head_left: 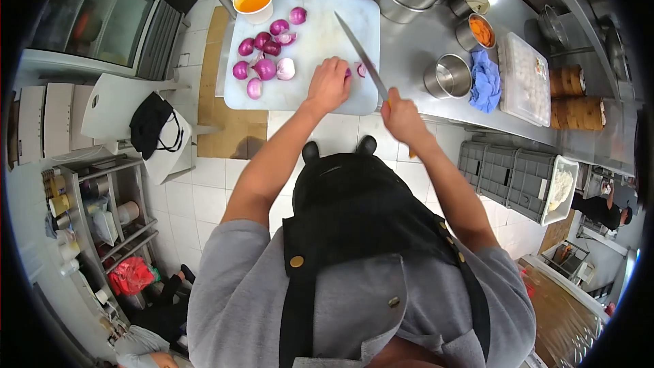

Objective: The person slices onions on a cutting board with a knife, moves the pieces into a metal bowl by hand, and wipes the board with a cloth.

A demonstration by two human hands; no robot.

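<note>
Well, orange-liquid tub (256,18) near onions (266,68).

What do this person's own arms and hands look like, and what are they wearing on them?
The left hand and right hand are bare, without gloves. Short, plain grey fabric sleeves leave both forearms uncovered, with no watch, cable or marking visible.

Bright scene, glare on the table (407,44), shadow on the cardboard (228,129), fisheye bending toward black corners.
</note>
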